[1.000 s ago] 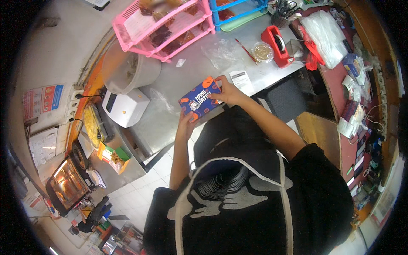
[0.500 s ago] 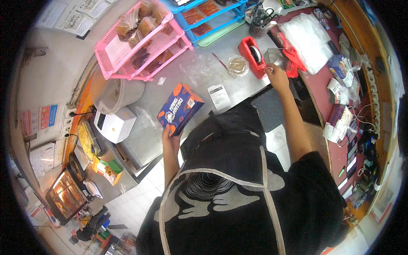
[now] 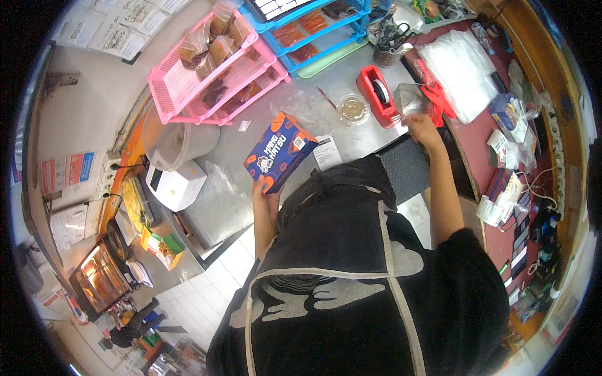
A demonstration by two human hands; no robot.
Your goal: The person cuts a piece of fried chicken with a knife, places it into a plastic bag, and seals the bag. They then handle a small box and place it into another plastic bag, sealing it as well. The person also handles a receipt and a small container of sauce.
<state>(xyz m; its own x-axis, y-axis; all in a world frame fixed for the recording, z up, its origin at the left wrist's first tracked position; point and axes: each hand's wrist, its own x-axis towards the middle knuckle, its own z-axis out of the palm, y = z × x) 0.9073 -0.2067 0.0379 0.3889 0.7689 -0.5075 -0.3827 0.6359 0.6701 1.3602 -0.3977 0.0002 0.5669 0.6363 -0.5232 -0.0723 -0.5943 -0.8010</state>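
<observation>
My left hand (image 3: 266,191) grips the near end of a blue and orange cardboard box (image 3: 280,152), held tilted above the metal worktop. The box overlaps the edge of a white printed slip (image 3: 327,153). My right hand (image 3: 424,130) is closed in a pinch just off the front end of a red tape dispenser (image 3: 377,95); whatever sits between its fingertips is too small to make out. Left of the dispenser lie a round clear roll of tape (image 3: 353,109) and a thin dark red stick, perhaps a pen (image 3: 327,98).
At the back stand a pink tiered rack (image 3: 182,113) with bagged food and a blue tiered rack (image 3: 291,31). To the left are a clear bucket (image 3: 188,141) and a white machine (image 3: 179,186). A pile of white plastic bags (image 3: 461,75) lies on the right. Far lower left, another person (image 3: 128,329) stands.
My left hand has brought the box slightly right, so it now covers part of the slip. The right hand has drawn back a little from the dispenser, its fingers still pinched.
</observation>
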